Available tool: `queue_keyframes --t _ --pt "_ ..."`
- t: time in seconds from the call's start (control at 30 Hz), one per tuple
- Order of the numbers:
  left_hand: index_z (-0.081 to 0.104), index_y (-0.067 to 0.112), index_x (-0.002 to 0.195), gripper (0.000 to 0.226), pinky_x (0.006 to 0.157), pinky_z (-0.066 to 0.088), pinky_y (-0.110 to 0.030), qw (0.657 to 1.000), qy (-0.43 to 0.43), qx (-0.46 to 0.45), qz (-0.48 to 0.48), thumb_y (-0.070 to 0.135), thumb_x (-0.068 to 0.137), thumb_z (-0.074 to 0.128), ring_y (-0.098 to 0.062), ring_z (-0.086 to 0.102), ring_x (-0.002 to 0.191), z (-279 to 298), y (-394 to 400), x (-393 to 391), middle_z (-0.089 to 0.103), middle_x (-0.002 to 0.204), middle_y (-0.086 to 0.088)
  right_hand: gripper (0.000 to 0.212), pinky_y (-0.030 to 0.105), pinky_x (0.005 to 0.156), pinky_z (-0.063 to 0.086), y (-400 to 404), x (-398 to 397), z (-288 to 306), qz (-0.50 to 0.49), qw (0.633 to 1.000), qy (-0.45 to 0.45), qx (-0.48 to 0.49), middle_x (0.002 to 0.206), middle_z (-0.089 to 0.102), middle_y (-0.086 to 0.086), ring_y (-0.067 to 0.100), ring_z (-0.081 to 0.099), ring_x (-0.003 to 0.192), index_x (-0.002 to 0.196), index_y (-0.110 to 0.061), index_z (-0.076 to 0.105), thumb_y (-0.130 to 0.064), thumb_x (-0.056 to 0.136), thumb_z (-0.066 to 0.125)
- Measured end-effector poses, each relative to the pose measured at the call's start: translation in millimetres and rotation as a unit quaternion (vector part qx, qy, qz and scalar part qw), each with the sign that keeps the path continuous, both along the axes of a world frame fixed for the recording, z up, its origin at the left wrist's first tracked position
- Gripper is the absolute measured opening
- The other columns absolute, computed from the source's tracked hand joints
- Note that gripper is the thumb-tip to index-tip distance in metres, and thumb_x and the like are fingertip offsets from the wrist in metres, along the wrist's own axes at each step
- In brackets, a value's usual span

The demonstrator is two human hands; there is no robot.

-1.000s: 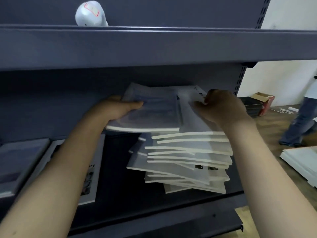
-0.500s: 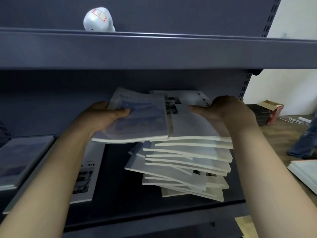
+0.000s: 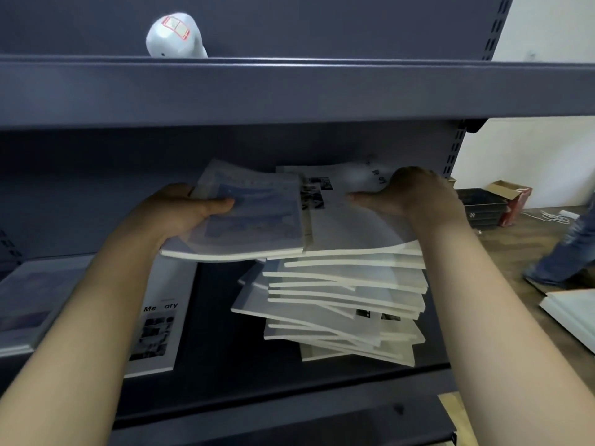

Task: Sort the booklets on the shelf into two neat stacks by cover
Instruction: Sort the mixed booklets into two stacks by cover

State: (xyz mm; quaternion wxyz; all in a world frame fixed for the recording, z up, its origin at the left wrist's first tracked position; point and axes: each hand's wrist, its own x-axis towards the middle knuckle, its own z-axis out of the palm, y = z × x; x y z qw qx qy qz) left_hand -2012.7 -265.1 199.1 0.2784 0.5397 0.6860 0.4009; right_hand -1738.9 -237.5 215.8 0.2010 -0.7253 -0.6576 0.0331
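A messy pile of booklets (image 3: 344, 304) sits on the dark shelf (image 3: 225, 365), right of centre. My left hand (image 3: 180, 214) grips a blue-cover booklet (image 3: 254, 217) by its left edge, thumb on top, and holds it off the pile's left side. My right hand (image 3: 409, 194) holds the top white-cover booklet (image 3: 351, 220) at its right edge, thumb on the cover. That booklet's right side bows upward. On the shelf's left lie a white-cover booklet (image 3: 161, 317) and, further left, a blue-cover booklet (image 3: 29, 300).
The upper shelf board (image 3: 289, 91) hangs low over the pile; a white object (image 3: 175, 37) stands on it. At right, beyond the shelf upright (image 3: 454, 156), are a person's leg (image 3: 566, 249), boxes (image 3: 505, 201) and white boards (image 3: 570, 310) on the wooden floor.
My left hand has drawn the blue-cover booklet left, off the pile. My right hand has shifted to the right edge of the top white-cover booklet, which now bows up.
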Motion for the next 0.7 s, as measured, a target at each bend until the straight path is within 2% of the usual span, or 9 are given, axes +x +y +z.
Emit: queue_keyframes --t 0.07,0.17,0.23,0.33,0.4,0.47,0.57,0.63,0.7 --pt "0.058 0.026 0.104 0.033 0.061 0.038 -0.023 1.000 0.012 -0.005 0.008 0.043 0.077 0.069 -0.004 0.052 0.072 1 -1 -8 0.060 0.087 0.007 0.058 0.034 0.080 0.041 -7 -1 5 0.025 0.999 0.043 0.018 0.118 0.061 0.012 0.031 0.056 0.111 0.105 -0.012 0.061 -0.060 0.074 0.067" --pt "0.057 0.025 0.110 0.032 0.058 0.039 -0.020 1.000 -0.006 0.008 0.010 0.038 0.082 0.066 -0.003 0.050 0.071 -1 -3 -21 0.058 0.086 0.007 0.040 0.030 0.078 0.041 -16 -7 13 0.070 0.992 0.103 -0.019 0.114 0.059 0.009 0.026 0.053 0.097 0.096 -0.015 0.056 -0.048 0.079 0.068" --pt "0.060 0.018 0.113 0.032 0.055 0.042 -0.018 0.999 -0.020 0.021 0.028 0.034 0.085 0.063 -0.006 0.052 0.070 -4 -4 -30 0.059 0.085 0.005 0.040 0.028 0.079 0.040 -18 -21 16 0.108 0.987 0.117 -0.036 0.120 0.059 0.009 0.023 0.053 0.098 0.111 -0.013 0.058 -0.042 0.085 0.064" --pt "0.060 0.013 0.117 0.044 0.069 0.041 -0.023 0.997 -0.047 0.029 0.053 0.036 0.081 0.069 -0.016 0.056 0.078 -9 -11 -48 0.063 0.099 -0.002 0.045 0.025 0.078 0.039 -20 -55 18 0.150 0.981 0.118 -0.030 0.122 0.059 0.008 0.024 0.057 0.106 0.128 -0.011 0.054 -0.035 0.090 0.058" --pt "0.063 0.022 0.097 0.022 0.063 0.043 -0.018 0.996 -0.052 0.040 0.066 0.036 0.081 0.068 -0.013 0.055 0.071 -13 -18 -65 0.065 0.090 -0.001 0.037 0.024 0.075 0.036 -21 -82 15 0.158 0.982 0.105 -0.016 0.120 0.057 0.009 0.027 0.056 0.108 0.125 -0.011 0.055 -0.026 0.091 0.056" --pt "0.060 0.027 0.092 0.007 0.055 0.040 -0.015 0.993 -0.045 0.054 0.091 0.033 0.088 0.061 -0.006 0.052 0.067 -22 -29 -85 0.061 0.082 0.005 0.026 0.027 0.074 0.037 -22 -106 6 0.164 0.982 0.098 -0.001 0.114 0.059 0.010 0.031 0.057 0.106 0.112 -0.015 0.058 -0.020 0.088 0.052" --pt "0.059 0.026 0.103 0.017 0.059 0.037 -0.021 0.987 -0.050 0.061 0.141 0.034 0.088 0.060 -0.008 0.053 0.069 -33 -49 -113 0.063 0.091 0.001 0.012 0.028 0.071 0.036 -27 -132 -12 0.173 0.979 0.111 0.007 0.105 0.058 0.010 0.031 0.057 0.100 0.099 -0.014 0.052 -0.019 0.089 0.048" --pt "0.058 0.025 0.109 0.022 0.068 0.037 -0.022 0.981 -0.055 0.060 0.174 0.032 0.089 0.060 -0.013 0.053 0.075 -43 -65 -133 0.062 0.102 -0.003 0.015 0.028 0.071 0.034 -32 -148 -21 0.177 0.978 0.106 0.013 0.104 0.056 0.010 0.030 0.055 0.102 0.104 -0.014 0.051 -0.023 0.093 0.047" --pt "0.060 0.021 0.112 0.026 0.066 0.037 -0.022 0.975 -0.063 0.066 0.202 0.032 0.088 0.061 -0.014 0.054 0.077 -54 -82 -152 0.061 0.104 -0.004 0.020 0.030 0.071 0.035 -36 -165 -29 0.182 0.977 0.102 0.034 0.109 0.058 0.013 0.033 0.056 0.104 0.105 -0.011 0.050 -0.027 0.095 0.046"
